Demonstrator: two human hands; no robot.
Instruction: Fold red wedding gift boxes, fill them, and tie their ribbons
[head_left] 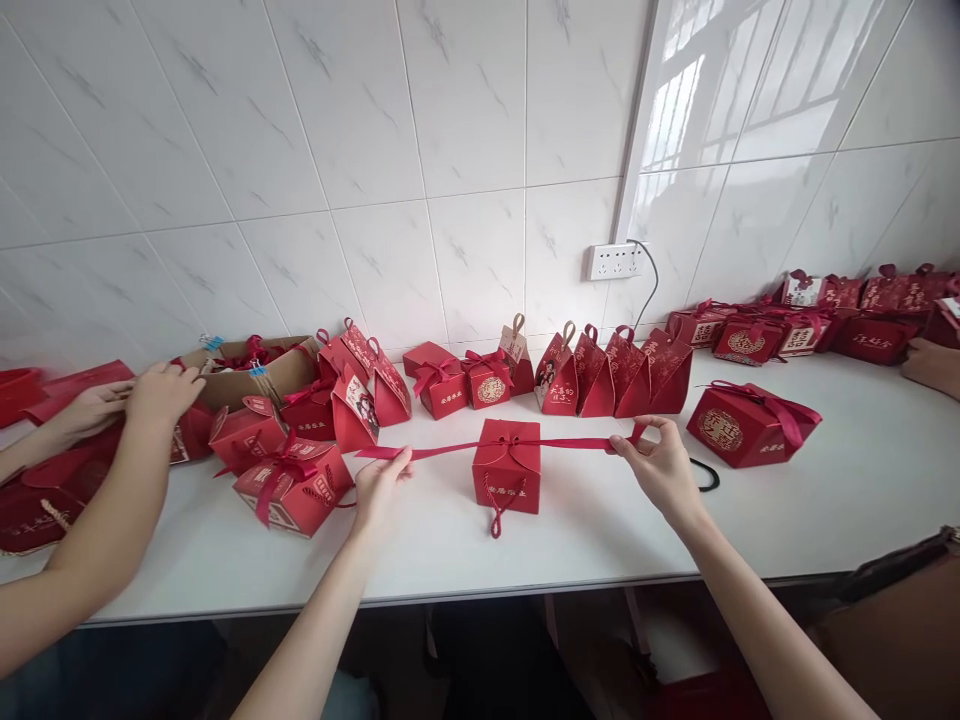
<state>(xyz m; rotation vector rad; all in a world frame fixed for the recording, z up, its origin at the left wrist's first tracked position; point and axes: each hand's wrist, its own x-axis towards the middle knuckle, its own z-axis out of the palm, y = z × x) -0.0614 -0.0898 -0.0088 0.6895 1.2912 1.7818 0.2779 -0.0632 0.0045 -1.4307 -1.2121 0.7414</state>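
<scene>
Left hand (381, 490): thumb and fingers pinched closed on the red ribbon (574, 442), with a short tail extending past the grip. Right hand (664, 470): thumb and index finger pinched closed on the opposite end. The ribbon runs nearly straight between the hands and crosses the top of the red box (510, 485) at its centre; whether it is knotted there cannot be told.

The red box stands upright between the hands, set back from the near edge of the table (600, 545). Its top flaps are closed. A twisted cord handle (495, 520) hangs down its front face, toward the near edge. A black loop (709, 475) shows beside the right wrist; its attachment is unclear.

Left of the left hand, also toward the near edge: a bow-tied box (300, 490), tilted. Right of the right hand, farther from the near edge: a second bow-tied box (750, 430).

Along the far edge, behind the red box: two boxes with bows (465, 385) and, to their right, a row of triangular boxes (630, 375). Toward the left end: an open carton (281, 380) containing red items, and a co-worker's two hands (165, 388) over more red boxes. Toward the right end: a cluster of boxes (814, 330) and another person's hand (934, 367).

Behind the far edge: a tiled wall (472, 110) with a socket strip (615, 262).
</scene>
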